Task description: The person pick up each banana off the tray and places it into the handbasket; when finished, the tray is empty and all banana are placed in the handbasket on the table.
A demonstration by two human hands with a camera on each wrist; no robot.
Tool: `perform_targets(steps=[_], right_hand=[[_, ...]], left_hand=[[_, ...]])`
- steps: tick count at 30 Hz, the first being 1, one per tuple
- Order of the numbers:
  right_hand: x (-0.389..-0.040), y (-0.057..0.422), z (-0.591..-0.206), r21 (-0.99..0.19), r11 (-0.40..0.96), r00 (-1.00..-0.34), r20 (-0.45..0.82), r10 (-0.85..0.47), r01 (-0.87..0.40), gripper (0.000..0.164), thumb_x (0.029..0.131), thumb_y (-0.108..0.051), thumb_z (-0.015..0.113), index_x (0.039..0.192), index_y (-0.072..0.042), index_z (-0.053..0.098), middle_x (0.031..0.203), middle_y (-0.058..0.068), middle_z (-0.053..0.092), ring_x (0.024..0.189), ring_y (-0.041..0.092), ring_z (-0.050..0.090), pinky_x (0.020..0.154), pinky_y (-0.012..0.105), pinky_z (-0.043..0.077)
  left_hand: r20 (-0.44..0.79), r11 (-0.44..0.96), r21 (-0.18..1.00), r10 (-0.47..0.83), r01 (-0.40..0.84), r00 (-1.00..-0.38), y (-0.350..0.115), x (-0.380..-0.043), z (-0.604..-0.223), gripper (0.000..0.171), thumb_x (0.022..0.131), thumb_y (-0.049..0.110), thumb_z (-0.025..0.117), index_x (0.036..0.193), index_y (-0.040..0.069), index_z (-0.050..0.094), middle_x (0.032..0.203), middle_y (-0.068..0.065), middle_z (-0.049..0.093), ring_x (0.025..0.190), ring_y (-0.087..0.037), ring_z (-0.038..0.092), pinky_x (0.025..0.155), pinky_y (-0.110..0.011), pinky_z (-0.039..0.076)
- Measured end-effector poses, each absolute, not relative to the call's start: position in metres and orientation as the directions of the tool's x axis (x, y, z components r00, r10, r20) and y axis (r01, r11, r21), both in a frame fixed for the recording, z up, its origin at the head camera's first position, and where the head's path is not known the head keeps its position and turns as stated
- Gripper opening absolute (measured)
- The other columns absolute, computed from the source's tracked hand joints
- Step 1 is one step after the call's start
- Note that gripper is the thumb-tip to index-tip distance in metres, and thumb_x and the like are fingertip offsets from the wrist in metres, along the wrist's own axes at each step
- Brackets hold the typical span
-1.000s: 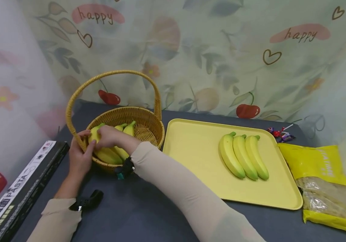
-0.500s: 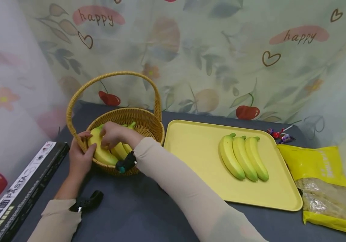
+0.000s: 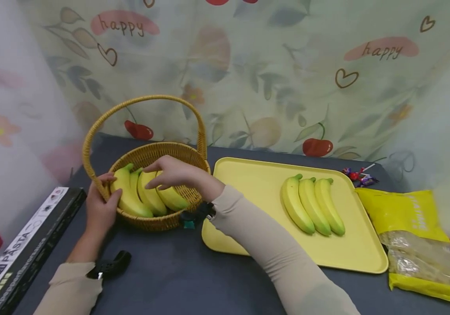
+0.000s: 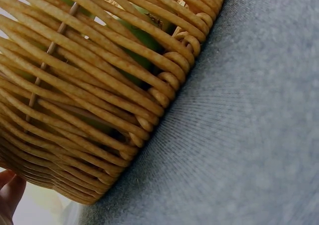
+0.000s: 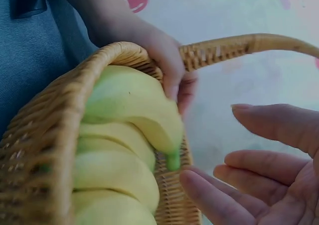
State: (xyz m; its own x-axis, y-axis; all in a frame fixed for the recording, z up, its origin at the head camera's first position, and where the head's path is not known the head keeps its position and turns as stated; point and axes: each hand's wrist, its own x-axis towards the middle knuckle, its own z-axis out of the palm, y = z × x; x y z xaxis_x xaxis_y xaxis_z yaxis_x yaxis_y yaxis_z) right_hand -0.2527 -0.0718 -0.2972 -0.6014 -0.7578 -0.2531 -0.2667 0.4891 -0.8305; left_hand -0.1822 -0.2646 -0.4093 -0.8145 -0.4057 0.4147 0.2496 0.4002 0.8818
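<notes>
Several yellow bananas (image 3: 151,192) with green tips lie side by side in a round wicker basket (image 3: 158,224) with a tall hoop handle. My left hand (image 3: 102,203) grips the basket's left rim near the foot of the handle, as the right wrist view also shows. In the left wrist view the woven wall fills much of the picture, with a fingertip at the lower left. My right hand (image 3: 175,173) hovers over the bananas with its fingers spread. In the right wrist view, nothing is between the thumb and fingers of that right hand (image 5: 269,170).
Right of the basket lies a yellow tray (image 3: 248,197) with three bananas (image 3: 313,205) on it. Wrapped lollipops (image 3: 360,176) and a yellow bag (image 3: 421,240) are beyond its right side. A black pasta box (image 3: 28,249) lies at the left. A printed curtain hangs behind.
My right hand has let go of the leftmost banana and moved right, its fingers opening. More of the bananas in the basket now shows. My left hand has stayed on the rim.
</notes>
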Motion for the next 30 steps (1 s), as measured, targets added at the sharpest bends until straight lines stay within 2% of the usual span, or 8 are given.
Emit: perform_targets(steps=[15,20,27,30], right_hand=[[-0.242,0.003,-0.304,-0.891,0.356,-0.679,-0.077,-0.73,-0.281,0.056,0.088,-0.017,0.063,0.139,-0.008,0.043,0.146,0.005,0.041,0.127,0.02,0.048,0.097,0.03,0.044],[-0.237,0.025,-0.311,-0.898,0.343,-0.69,-0.062,-0.721,-0.277,0.058,0.088,-0.017,0.062,0.141,-0.008,0.039,0.147,0.006,0.039,0.131,0.022,0.044,0.102,0.034,0.04],[-0.228,0.068,-0.32,-0.935,0.294,-0.719,-0.065,-0.692,-0.198,0.06,0.089,-0.015,0.06,0.143,-0.006,0.035,0.15,0.008,0.033,0.134,0.024,0.038,0.104,0.039,0.038],[-0.224,0.086,-0.326,-0.946,0.279,-0.736,-0.069,-0.673,-0.167,0.06,0.09,-0.017,0.059,0.143,-0.006,0.033,0.151,0.008,0.032,0.135,0.024,0.036,0.105,0.04,0.036]], left_hand=[[0.424,0.437,0.868,-0.404,0.236,-0.811,-0.269,-0.183,-0.412,0.028,0.086,0.003,0.055,0.112,-0.003,0.051,0.127,-0.009,0.05,0.126,-0.014,0.044,0.097,-0.011,0.034],[0.423,0.427,0.872,-0.409,0.24,-0.808,-0.269,-0.182,-0.413,0.028,0.085,0.002,0.056,0.112,-0.003,0.052,0.126,-0.009,0.051,0.124,-0.013,0.044,0.097,-0.01,0.034],[0.432,0.431,0.867,-0.399,0.25,-0.809,-0.267,-0.185,-0.415,0.031,0.084,0.003,0.057,0.115,-0.003,0.052,0.128,-0.011,0.049,0.125,-0.018,0.044,0.096,-0.01,0.034],[0.44,0.42,0.868,-0.404,0.264,-0.802,-0.266,-0.185,-0.415,0.029,0.084,0.001,0.056,0.113,-0.003,0.053,0.125,-0.008,0.05,0.125,-0.015,0.044,0.096,-0.01,0.034]])
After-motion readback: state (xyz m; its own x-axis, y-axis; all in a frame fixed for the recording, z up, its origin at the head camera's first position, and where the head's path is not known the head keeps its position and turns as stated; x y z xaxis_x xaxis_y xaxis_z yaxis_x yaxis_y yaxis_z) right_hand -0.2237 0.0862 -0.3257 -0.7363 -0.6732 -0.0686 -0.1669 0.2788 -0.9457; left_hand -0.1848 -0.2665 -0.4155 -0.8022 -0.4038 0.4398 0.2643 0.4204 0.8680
